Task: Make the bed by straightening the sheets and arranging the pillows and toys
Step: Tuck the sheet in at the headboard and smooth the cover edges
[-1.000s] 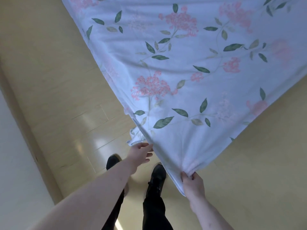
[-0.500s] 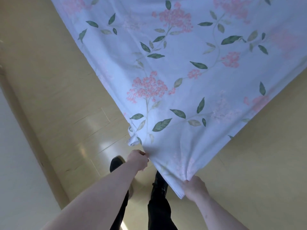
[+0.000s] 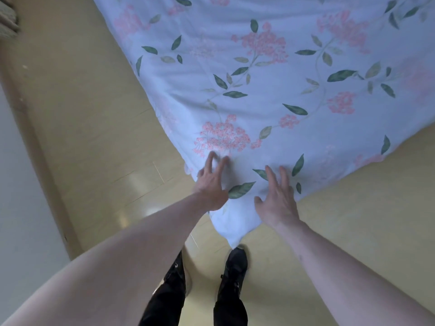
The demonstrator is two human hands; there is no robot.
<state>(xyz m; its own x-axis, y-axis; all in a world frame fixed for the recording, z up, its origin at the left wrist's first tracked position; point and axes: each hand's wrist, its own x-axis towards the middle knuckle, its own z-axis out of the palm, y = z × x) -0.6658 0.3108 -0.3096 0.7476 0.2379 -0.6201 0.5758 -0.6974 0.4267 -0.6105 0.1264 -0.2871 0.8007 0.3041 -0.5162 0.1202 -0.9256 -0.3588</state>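
A pale blue sheet (image 3: 270,95) printed with pink flowers and green leaves covers the bed corner in front of me, its point hanging down toward my feet. My left hand (image 3: 211,182) lies on top of the sheet near its left edge with the fingers spread and stretched forward. My right hand (image 3: 276,198) rests flat on the sheet beside it, fingers straight. Neither hand grips the fabric. No pillows or toys are in view.
Yellow wooden floor (image 3: 98,137) runs along the left side of the bed and to the lower right. A pale wall with a skirting board (image 3: 35,137) borders the floor on the left. My black shoes (image 3: 235,262) stand just below the sheet's corner.
Both hands let go of the sheet's corner, which they were pinching and pulling, and now lie flat on top of it. The corner has dropped down.
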